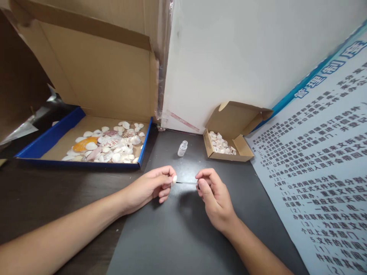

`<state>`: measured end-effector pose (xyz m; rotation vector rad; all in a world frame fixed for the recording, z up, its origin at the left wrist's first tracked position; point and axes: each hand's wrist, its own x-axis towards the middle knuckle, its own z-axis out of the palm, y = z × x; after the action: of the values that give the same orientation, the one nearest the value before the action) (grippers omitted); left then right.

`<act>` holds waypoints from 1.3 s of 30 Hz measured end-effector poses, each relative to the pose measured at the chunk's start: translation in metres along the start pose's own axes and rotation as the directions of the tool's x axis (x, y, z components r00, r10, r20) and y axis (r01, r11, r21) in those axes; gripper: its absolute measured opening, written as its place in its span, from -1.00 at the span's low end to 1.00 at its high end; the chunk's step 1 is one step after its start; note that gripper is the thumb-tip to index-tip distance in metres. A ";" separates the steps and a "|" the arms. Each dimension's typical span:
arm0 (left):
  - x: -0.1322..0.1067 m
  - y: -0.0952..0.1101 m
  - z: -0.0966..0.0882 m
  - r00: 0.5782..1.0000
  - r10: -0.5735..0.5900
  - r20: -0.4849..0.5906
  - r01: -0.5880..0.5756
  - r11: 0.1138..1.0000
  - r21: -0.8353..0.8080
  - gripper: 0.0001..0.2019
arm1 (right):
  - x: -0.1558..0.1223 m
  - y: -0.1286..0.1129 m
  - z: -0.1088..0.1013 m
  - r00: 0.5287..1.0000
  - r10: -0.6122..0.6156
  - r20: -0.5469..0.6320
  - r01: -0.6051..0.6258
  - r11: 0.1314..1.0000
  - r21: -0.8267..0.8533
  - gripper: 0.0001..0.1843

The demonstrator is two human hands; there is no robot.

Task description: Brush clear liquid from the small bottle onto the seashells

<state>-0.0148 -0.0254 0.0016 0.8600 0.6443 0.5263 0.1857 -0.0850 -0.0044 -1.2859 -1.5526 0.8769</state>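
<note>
Between thumb and fingertips, my left hand pinches a small white seashell. My right hand is closed on the cap end of a thin brush; its cap is mostly hidden by the fingers. The brush's dark tip points left and is at the shell's lower edge, though whether it touches I cannot tell. Beyond both hands a small clear glass bottle stands upright without a cap.
At the left, a blue-edged cardboard box lies open with many assorted seashells. A smaller brown box at the back right holds small white shells. A dark mat covers the desk; a printed board leans at the right.
</note>
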 end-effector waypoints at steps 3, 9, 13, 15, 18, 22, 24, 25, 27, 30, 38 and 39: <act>-0.001 0.000 0.000 1.000 0.003 -0.005 -0.003 1.000 0.000 -0.86 | -0.001 -0.001 0.001 1.000 -0.025 -0.005 0.025 0.999 -0.028 -0.87; -0.001 -0.001 -0.001 1.000 0.007 -0.001 -0.007 1.000 0.004 -0.85 | -0.004 -0.001 0.000 1.000 0.004 0.011 -0.004 1.000 -0.011 -0.79; -0.001 -0.001 -0.001 1.000 0.007 0.014 -0.007 1.000 0.028 -0.83 | 0.000 -0.002 0.000 1.000 0.009 -0.007 -0.009 0.996 -0.086 -0.81; -0.001 -0.001 -0.001 1.000 0.008 0.011 -0.008 0.999 0.032 -0.82 | -0.001 -0.002 0.000 1.000 0.000 -0.028 -0.002 0.998 -0.070 -0.81; -0.001 -0.002 0.000 1.000 0.011 0.008 -0.011 0.999 0.035 -0.81 | -0.002 -0.002 0.001 1.000 -0.018 -0.013 0.017 1.000 -0.019 -0.81; -0.001 -0.001 0.000 1.000 0.018 0.018 -0.019 0.998 0.053 -0.80 | -0.002 -0.002 0.002 1.000 -0.029 0.006 0.030 0.996 -0.090 -0.88; -0.001 -0.001 0.000 1.000 0.020 0.018 -0.021 0.998 0.063 -0.78 | -0.002 -0.002 0.002 0.999 -0.033 -0.021 0.031 0.995 -0.092 -0.89; -0.001 -0.001 0.000 1.000 0.020 0.018 -0.021 0.998 0.065 -0.78 | -0.002 -0.002 0.002 0.999 -0.038 -0.030 0.035 0.997 -0.073 -0.88; -0.001 -0.002 -0.001 1.000 0.021 0.022 -0.023 0.998 0.067 -0.78 | -0.002 -0.002 0.002 0.998 -0.054 -0.024 0.054 0.998 -0.033 -0.87; 0.000 -0.004 -0.002 0.999 0.029 0.034 -0.032 0.996 0.083 -0.80 | -0.002 -0.003 0.002 0.996 -0.087 0.005 0.087 0.995 -0.052 -0.89; 0.000 -0.004 -0.004 0.998 0.027 0.057 -0.034 0.993 0.112 -0.81 | -0.003 -0.007 0.000 0.991 -0.131 -0.032 0.126 0.986 -0.111 -0.87; 0.000 -0.004 -0.004 0.998 0.027 0.057 -0.033 0.993 0.113 -0.81 | -0.003 -0.007 0.000 0.992 -0.127 -0.020 0.124 0.986 -0.116 -0.89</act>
<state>-0.0167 -0.0256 -0.0037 0.9894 0.6158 0.4945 0.1832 -0.0893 0.0015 -1.2599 -1.6632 0.6971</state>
